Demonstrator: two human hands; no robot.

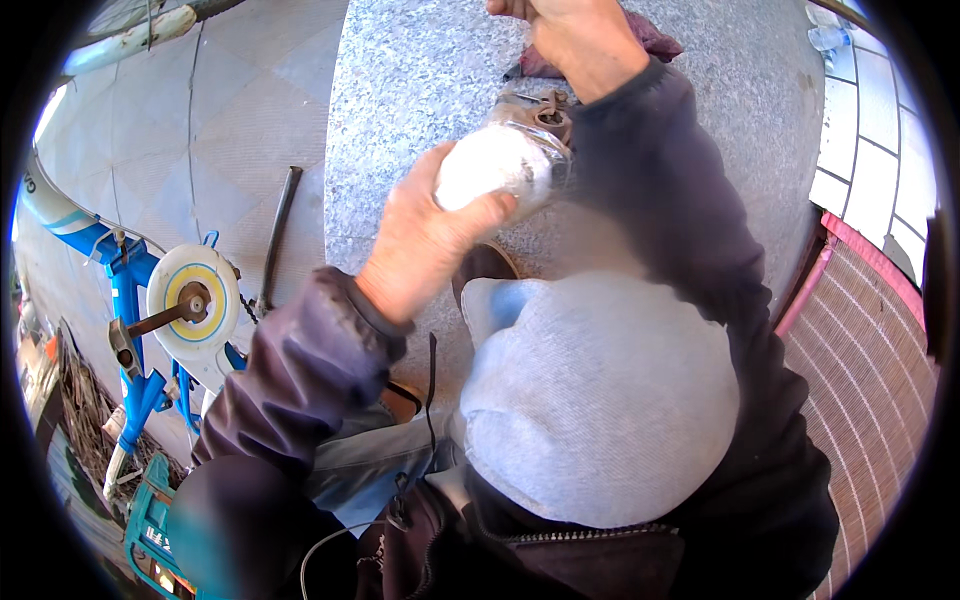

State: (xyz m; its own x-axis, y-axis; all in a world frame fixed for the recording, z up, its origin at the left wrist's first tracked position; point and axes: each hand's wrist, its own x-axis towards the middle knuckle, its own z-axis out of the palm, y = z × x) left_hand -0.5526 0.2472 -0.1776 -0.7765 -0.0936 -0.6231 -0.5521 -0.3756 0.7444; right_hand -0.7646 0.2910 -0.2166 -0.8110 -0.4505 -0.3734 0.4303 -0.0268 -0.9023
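Observation:
My left hand (430,225) is wrapped around a white, rounded object (485,172) with shiny clear plastic at its right side. Just beyond this lie brownish metal pieces (545,115), too cluttered to tell apart, on the speckled grey stone surface (390,90). Up at the top edge, my right hand (570,35) has its fingers curled and partly cropped by the frame, so whatever they may hold is hidden. A dark reddish cloth (655,42) lies under and beside that hand. My grey-clad raised knee (595,400) fills the lower middle.
A blue and white bicycle frame (130,280) with a crank is at left, near a dark metal bar (280,230). At lower left are dry sticks (85,400) and a teal plastic item (150,520). A pink-edged woven mat (860,400) and plastic bottle (830,40) are at right.

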